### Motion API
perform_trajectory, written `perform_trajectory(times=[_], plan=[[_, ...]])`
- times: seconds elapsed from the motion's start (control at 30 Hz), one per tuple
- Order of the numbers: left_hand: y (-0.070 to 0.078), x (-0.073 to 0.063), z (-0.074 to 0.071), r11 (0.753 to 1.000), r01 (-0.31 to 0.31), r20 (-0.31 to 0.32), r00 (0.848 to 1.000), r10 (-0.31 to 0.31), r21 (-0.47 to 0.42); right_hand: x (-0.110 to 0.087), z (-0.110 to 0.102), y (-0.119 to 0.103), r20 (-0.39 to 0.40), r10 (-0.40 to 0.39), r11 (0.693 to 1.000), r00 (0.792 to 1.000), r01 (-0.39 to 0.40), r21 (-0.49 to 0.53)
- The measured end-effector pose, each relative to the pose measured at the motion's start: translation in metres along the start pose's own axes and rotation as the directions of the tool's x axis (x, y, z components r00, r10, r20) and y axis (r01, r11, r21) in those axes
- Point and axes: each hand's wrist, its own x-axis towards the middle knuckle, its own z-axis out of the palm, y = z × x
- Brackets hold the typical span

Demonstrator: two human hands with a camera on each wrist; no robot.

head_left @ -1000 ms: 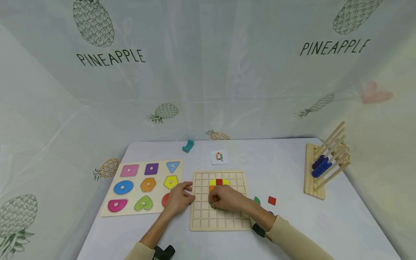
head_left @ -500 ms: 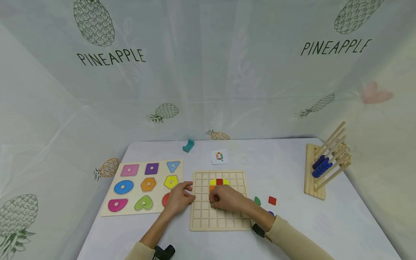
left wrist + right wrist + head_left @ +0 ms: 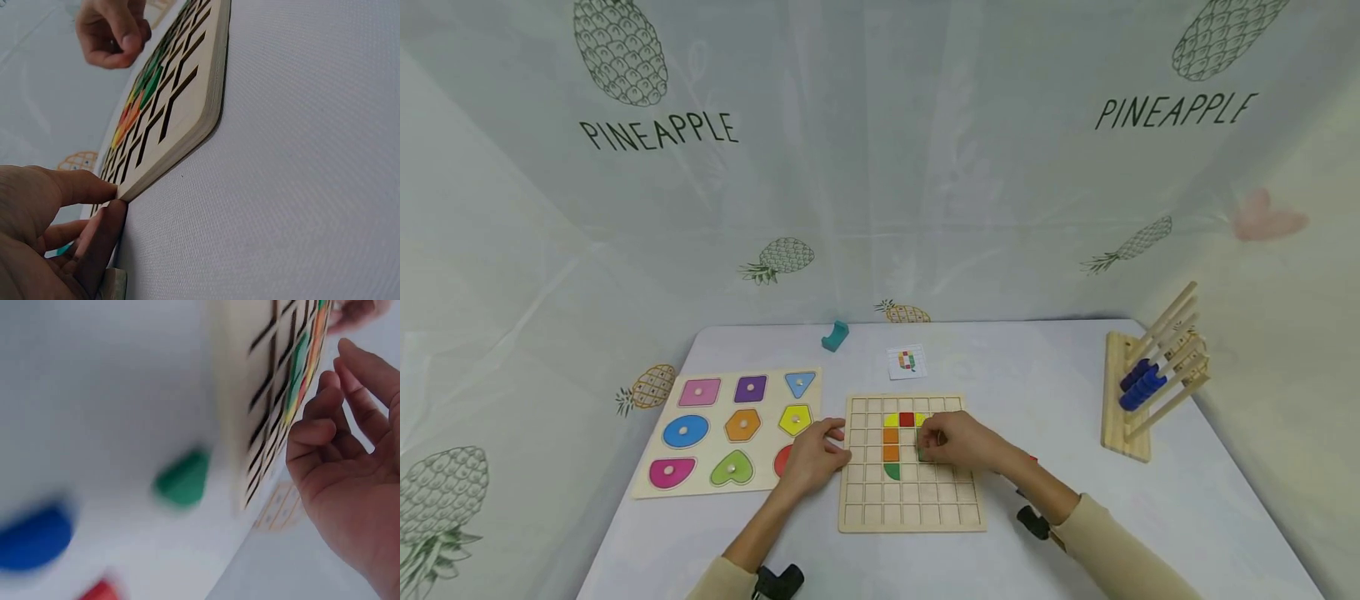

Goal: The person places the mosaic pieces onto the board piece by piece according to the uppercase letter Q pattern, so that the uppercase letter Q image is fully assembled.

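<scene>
A wooden grid board (image 3: 910, 517) lies mid-table. Set in it are yellow corner pieces, a red square (image 3: 907, 419), two orange squares (image 3: 891, 452) and a green quarter-circle (image 3: 892, 472). More green (image 3: 920, 446) shows at the right column, partly hidden by my right hand (image 3: 958, 440). That hand hovers over the board with loosely bent fingers; nothing shows between its fingertips in the right wrist view. My left hand (image 3: 814, 457) touches the board's left edge with spread thumb and fingers, seen closely at the edge in the left wrist view.
A shape puzzle board (image 3: 707, 492) lies at the left. Behind stand a patterned card (image 3: 907, 362) and a teal piece (image 3: 834, 337). A bead rack (image 3: 1142, 392) stands far right. Loose green (image 3: 184, 478), blue (image 3: 37, 537) and red pieces (image 3: 101, 592) lie beside the board.
My right hand has moved right, from the left column of coloured pieces to the right column. The orange squares and green quarter-circle are now uncovered. The left hand stays put.
</scene>
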Motion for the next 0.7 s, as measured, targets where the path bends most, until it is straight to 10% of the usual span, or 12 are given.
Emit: perform_trajectory(times=[0.7], plan=[[0.001,0.0,0.0,1.0,0.007,0.005,1.0,-0.007,-0.018,-0.089,-0.067,0.08,-0.041,0.214,0.975,0.976,-0.216,-0.052]])
